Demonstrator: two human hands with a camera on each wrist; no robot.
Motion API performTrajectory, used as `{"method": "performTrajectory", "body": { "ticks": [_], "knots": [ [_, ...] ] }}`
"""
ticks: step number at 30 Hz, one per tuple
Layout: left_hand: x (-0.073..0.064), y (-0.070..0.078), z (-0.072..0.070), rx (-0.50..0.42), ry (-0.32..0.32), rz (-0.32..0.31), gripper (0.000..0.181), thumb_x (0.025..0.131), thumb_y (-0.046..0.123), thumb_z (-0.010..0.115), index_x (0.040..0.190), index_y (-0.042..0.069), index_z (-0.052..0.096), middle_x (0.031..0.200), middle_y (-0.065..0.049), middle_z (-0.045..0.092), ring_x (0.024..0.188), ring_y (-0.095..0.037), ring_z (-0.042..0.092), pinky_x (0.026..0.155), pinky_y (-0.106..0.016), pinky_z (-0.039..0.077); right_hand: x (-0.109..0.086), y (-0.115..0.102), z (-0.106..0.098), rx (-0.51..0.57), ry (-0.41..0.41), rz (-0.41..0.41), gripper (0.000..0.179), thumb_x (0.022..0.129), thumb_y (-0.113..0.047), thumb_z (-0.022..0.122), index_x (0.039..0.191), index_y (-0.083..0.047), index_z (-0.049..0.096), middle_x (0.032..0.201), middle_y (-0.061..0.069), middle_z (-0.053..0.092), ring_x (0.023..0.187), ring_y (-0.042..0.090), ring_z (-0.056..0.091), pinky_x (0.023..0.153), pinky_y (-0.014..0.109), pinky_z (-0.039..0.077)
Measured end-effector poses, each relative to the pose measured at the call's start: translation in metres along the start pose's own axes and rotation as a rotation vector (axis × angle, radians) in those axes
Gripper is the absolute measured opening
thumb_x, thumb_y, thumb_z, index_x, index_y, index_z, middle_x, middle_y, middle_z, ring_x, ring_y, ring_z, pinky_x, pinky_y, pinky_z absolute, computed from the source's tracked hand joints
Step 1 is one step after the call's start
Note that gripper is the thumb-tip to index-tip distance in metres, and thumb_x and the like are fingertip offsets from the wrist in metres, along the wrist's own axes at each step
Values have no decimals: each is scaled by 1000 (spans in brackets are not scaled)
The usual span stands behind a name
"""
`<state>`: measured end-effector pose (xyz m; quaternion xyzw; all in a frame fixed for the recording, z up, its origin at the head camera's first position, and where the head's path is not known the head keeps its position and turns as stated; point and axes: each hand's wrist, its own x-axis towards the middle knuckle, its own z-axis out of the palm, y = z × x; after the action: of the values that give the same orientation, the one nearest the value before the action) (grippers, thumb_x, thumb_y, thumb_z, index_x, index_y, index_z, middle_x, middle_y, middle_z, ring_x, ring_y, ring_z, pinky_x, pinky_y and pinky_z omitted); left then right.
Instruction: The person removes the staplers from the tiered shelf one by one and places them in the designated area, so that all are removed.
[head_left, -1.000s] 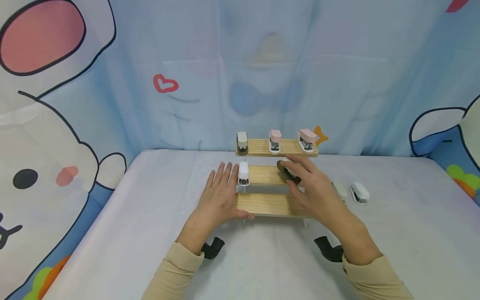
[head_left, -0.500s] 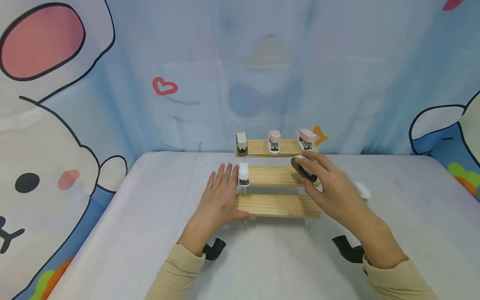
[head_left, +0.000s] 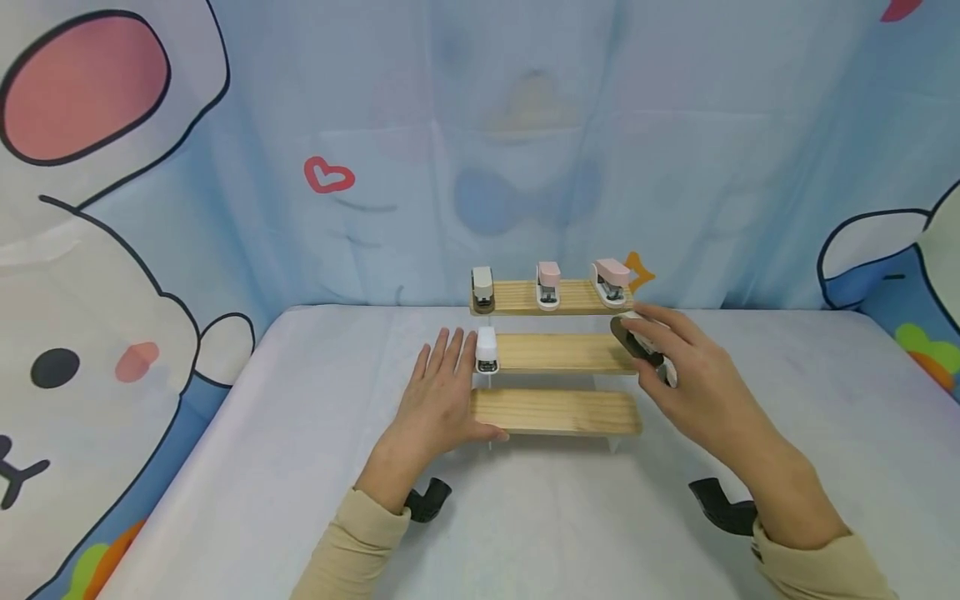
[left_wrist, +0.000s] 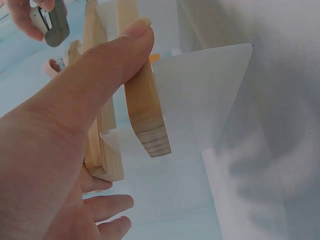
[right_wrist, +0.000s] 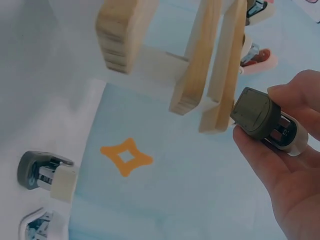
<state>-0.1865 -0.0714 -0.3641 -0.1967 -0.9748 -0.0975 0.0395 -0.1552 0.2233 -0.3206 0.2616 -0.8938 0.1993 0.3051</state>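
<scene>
Dark green and cream mini stapler [right_wrist: 255, 114]: pinched between thumb and fingers of the right hand [head_left: 701, 387], right of centre in the head view, at the right end of the middle wooden board [head_left: 566, 353]; contact with it cannot be told. One second earlier it was over that board; it has since shifted rightward. Left hand [head_left: 435, 400]: position unchanged, holding nothing, fingers straight, thumb resting on the lowest wooden board [head_left: 558, 411]. White stapler [head_left: 487, 350] remains at the middle board's left end. Lower left of the right-wrist view: cream-topped stapler [right_wrist: 47, 175] on the tabletop [right_wrist: 35, 110].
</scene>
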Motion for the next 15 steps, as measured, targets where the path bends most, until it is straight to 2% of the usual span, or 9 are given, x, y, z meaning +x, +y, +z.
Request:
{"method": "performTrajectory", "body": {
  "ticks": [1, 10, 15],
  "knots": [
    [0, 0, 0, 0, -1, 1, 135, 64, 70, 79, 159, 4, 10, 166, -17, 14, 155, -32, 6, 126, -50, 11, -1, 2, 0, 1, 5, 4, 56, 75, 15, 73, 128, 0, 61, 136, 21, 55, 103, 35, 64, 68, 43, 54],
    [0, 0, 0, 3, -5, 1, 135, 65, 70, 79, 160, 5, 9, 166, -17, 13, 156, -32, 5, 126, -50, 10, -5, 12, -2, -8, 23, 48, 56, 75, 14, 74, 127, -1, 62, 135, 21, 56, 102, 34, 64, 71, 26, 49],
    [-1, 0, 0, 0, -2, 0, 136, 65, 70, 80, 160, 5, 9, 166, -17, 14, 156, -32, 5, 126, -50, 10, -7, 15, -5, -13, 3, 105, 56, 77, 12, 74, 130, -2, 61, 138, 20, 54, 106, 35, 63, 75, 33, 51]
  ]
}}
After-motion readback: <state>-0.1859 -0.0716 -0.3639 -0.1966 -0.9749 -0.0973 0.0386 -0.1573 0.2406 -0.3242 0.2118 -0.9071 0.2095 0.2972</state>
